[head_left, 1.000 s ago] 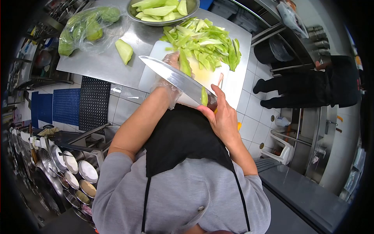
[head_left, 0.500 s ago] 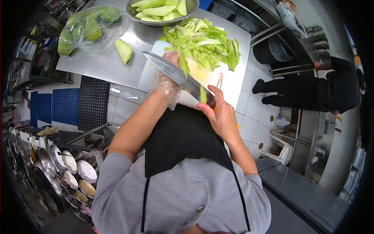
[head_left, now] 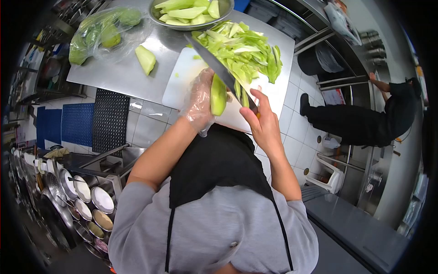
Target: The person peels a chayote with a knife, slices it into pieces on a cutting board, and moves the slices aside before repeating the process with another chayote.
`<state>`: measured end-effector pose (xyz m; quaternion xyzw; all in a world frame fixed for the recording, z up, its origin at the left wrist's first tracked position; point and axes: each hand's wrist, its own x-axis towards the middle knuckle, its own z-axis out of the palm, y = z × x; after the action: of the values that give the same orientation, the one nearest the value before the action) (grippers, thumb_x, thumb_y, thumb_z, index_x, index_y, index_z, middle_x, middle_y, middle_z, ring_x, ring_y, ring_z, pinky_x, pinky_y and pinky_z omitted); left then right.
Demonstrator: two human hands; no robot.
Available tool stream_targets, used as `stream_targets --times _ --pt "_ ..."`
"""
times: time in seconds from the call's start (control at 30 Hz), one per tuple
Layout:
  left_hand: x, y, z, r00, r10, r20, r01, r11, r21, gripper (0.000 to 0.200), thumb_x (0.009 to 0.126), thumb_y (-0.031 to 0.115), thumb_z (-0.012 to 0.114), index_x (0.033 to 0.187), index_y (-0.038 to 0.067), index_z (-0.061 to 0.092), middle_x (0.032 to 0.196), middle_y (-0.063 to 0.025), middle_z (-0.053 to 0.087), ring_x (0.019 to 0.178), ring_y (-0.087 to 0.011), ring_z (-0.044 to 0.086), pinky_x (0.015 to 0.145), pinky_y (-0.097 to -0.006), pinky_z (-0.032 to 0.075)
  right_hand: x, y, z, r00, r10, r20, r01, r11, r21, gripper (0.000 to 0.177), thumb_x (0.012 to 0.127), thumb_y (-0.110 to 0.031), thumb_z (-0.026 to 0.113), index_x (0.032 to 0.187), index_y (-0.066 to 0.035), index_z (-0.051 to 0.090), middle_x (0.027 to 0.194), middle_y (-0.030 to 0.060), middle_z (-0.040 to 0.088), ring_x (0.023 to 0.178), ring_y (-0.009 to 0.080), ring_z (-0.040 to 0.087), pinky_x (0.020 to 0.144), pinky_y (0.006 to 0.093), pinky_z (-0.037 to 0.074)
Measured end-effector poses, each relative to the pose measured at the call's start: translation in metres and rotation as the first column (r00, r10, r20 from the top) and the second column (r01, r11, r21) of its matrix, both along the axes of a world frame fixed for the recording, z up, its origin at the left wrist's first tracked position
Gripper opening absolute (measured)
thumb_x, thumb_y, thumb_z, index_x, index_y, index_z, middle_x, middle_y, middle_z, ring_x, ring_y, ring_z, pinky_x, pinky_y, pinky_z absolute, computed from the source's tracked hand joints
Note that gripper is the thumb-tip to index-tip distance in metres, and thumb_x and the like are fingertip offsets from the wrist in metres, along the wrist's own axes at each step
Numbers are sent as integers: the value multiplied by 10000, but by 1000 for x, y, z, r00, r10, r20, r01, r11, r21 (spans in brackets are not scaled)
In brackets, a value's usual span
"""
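In a clear plastic glove, my left hand (head_left: 199, 101) grips a green vegetable piece (head_left: 218, 97) above the near part of the white cutting board (head_left: 182, 75). My right hand (head_left: 264, 119) holds a large knife (head_left: 214, 64) by its handle, the blade slanting up and left beside the vegetable. Green slivers (head_left: 244, 97) cling to the blade near the handle. A heap of green peelings (head_left: 248, 48) covers the board's far right part. Left of the board, one pale green piece (head_left: 146, 60) lies on the steel table (head_left: 107, 77).
A metal bowl (head_left: 157, 18) of pale green pieces stands at the table's far edge. Whole green vegetables sit in a plastic bag (head_left: 102, 34) at the left. Another person (head_left: 360, 114) in black stands at the right. Round containers (head_left: 102, 200) stand at lower left.
The knife has moved up and right, off the vegetable, which now shows more fully in my left hand. My right hand has shifted slightly right. The other person has moved and raised a forearm.
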<state>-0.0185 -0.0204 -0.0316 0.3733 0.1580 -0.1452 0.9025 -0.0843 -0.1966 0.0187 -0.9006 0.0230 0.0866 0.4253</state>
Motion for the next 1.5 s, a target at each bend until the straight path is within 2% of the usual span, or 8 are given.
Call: stream_targets --times 0.2,0.5,1.03,1.13,1.23,1.27,1.37,1.5 --pt "31 21 -29 990 139 8 -136 982 -132 364 1045 447 555 1099 93 623 888 -99 657 806 -231 659 703 -371 584 -36 -1 -1 986 152 70 -139 976 -166 757 917 -489 755 1425 -8 467 822 210 724 718 381 731 650 447 568" --pt "42 24 -22 989 147 25 -138 965 -223 366 1042 450 561 1098 92 611 874 -111 643 752 -245 641 676 -390 569 -39 -1 -11 968 155 196 -102 961 -256 772 908 -509 748 1411 10 477 967 250 728 751 371 745 657 471 590" --pt "33 18 -20 986 164 -16 -164 968 -189 367 1028 437 572 1050 72 555 878 -89 609 697 -225 650 551 -410 579 -19 9 -7 980 181 84 -166 972 -166 681 961 -468 716 1408 -24 458 827 258 715 757 447 721 693 490 562" --pt "18 14 -1 984 162 -67 -165 986 -39 341 1023 406 611 1145 88 607 905 -88 645 779 -208 649 683 -374 569 -10 16 -8 982 172 73 -162 979 -122 633 979 -422 713 1413 -36 460 794 228 710 746 430 718 692 472 550" --pt "11 8 -8 990 128 -58 -134 985 -113 339 1032 363 598 1214 78 614 977 -80 674 842 -198 678 746 -377 592 5 18 -10 987 143 68 -139 988 -64 640 983 -465 692 1385 -19 470 828 280 712 798 493 705 723 521 547" --pt "11 5 -20 997 59 -53 -75 916 -394 327 1040 320 580 1253 76 621 1045 -68 695 913 -189 696 798 -384 605 12 17 -12 991 119 55 -116 992 -52 634 986 -460 690 1385 -19 472 825 282 711 810 495 706 736 519 548" --pt "-3 -5 -4 993 25 -117 -45 984 -173 343 1040 312 576 1277 69 627 1147 -71 712 1023 -195 696 890 -382 588 24 10 -17 998 59 30 -58 998 -13 607 999 -440 678 1389 -21 478 824 286 715 842 496 710 769 508 547" --pt "10 16 -30 999 43 -17 -46 959 -281 461 1021 425 595 1319 74 576 1184 -100 680 1048 -255 693 896 -392 592 9 6 -6 996 81 24 -78 993 -88 624 985 -441 698 1400 -30 478 837 276 722 842 482 717 756 494 552"
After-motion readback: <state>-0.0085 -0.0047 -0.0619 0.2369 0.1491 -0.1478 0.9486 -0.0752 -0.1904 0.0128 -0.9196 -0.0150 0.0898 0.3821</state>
